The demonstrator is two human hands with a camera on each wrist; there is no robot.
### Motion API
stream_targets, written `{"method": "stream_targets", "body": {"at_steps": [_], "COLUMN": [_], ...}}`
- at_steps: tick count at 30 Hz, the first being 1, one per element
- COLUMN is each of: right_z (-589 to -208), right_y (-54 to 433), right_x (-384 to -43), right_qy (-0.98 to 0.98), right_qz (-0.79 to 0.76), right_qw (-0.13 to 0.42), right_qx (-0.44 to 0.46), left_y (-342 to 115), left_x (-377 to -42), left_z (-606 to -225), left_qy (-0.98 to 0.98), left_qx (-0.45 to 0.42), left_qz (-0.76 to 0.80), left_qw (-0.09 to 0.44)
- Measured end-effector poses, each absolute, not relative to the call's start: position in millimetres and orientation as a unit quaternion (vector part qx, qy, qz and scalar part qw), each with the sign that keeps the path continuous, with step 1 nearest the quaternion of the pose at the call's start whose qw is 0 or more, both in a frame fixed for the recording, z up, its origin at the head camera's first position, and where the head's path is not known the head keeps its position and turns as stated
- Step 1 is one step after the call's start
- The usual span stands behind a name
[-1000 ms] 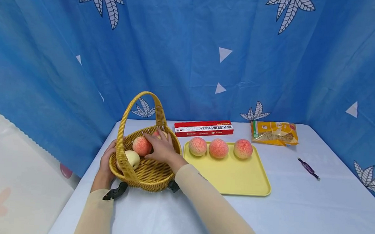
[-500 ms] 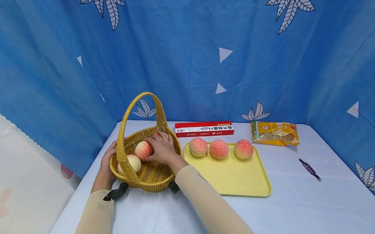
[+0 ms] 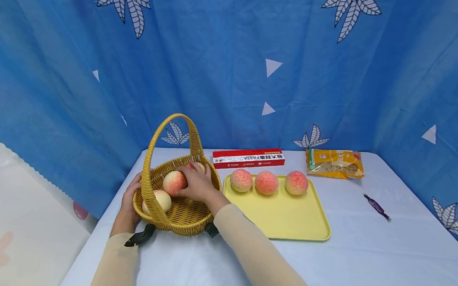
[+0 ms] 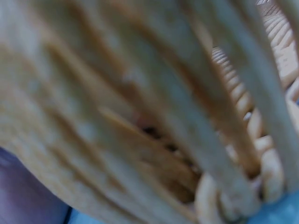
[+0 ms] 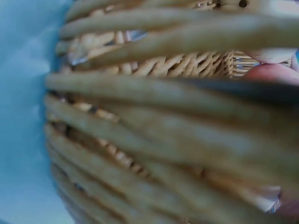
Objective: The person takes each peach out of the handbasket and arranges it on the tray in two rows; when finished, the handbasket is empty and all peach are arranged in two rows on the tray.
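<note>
A yellow wicker basket [image 3: 187, 227] with a tall arched handle stands at the left of the table. My left hand [image 3: 130, 198] holds its left side from outside, fingers up at the rim. Inside the basket, my right hand [image 3: 197, 184] grips a red-and-cream peach [image 3: 173, 183], with thumb and forefinger at its right side. Another peach [image 3: 200, 166] lies behind that hand, partly covered by its fingers. At the basket's front left sits a pale peach [image 3: 163, 200], partly behind the handle. Blurred wicker fills both wrist views, with a pale fruit [image 5: 273, 55] peeking through in the right one.
Right of the basket lies a yellow tray [image 3: 287, 219] with three peaches [image 3: 266, 182] along its back edge. Behind are a red pasta box [image 3: 248, 158] and an orange pasta bag [image 3: 334, 163]. A purple wrapped candy [image 3: 377, 207] lies at the right.
The right hand's fingers have drawn in around the middle peach. The pale peach has rolled and shifted slightly toward the front. The left hand and basket have stayed put.
</note>
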State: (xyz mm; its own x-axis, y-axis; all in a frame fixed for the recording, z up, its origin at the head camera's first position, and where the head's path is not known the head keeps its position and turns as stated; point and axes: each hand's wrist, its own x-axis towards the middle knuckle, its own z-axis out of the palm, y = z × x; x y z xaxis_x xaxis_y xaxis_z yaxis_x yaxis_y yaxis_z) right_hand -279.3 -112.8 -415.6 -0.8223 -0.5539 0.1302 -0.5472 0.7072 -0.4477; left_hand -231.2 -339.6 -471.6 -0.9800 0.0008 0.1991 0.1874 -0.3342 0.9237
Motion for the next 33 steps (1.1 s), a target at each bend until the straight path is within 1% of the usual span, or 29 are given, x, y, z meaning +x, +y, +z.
{"method": "stream_targets", "body": {"at_steps": [4, 10, 13, 16, 21, 26, 29, 33], "right_z": [-414.8, -412.2, -410.4, -407.9, -402.9, -399.0, -397.3, -396.6], "right_y": [-112.3, -110.6, -108.3, -104.3, -95.5, -86.4, -81.1, -75.3], "right_x": [-280.0, -278.8, -276.8, -273.8, -269.1, -266.1, -263.7, -260.3], "right_qy": [0.919, 0.913, 0.899, 0.873, 0.812, 0.776, 0.755, 0.733], "right_qz": [-0.264, -0.294, -0.337, -0.403, -0.531, -0.589, -0.611, -0.621], "right_qw": [0.001, -0.033, -0.04, -0.029, 0.021, 0.039, 0.049, 0.054], "right_qx": [-0.293, -0.282, -0.278, -0.274, -0.244, -0.224, -0.235, -0.273], "left_y": [-339.8, -337.8, -335.8, -333.8, -332.7, -334.2, -335.4, -337.9], "left_x": [-230.4, -229.0, -227.3, -225.3, -223.8, -224.2, -224.5, -224.7], "left_z": [-470.7, -467.5, -465.5, -464.1, -462.9, -462.8, -463.1, -465.1], "left_qy": [-0.577, -0.577, -0.574, -0.568, -0.558, -0.547, -0.547, -0.549], "left_qx": [-0.078, -0.083, -0.09, -0.094, -0.099, -0.099, -0.091, -0.083], "left_qz": [-0.811, -0.811, -0.811, -0.816, -0.822, -0.83, -0.83, -0.83], "left_qw": [0.057, 0.059, 0.061, 0.056, 0.054, 0.054, 0.055, 0.055]}}
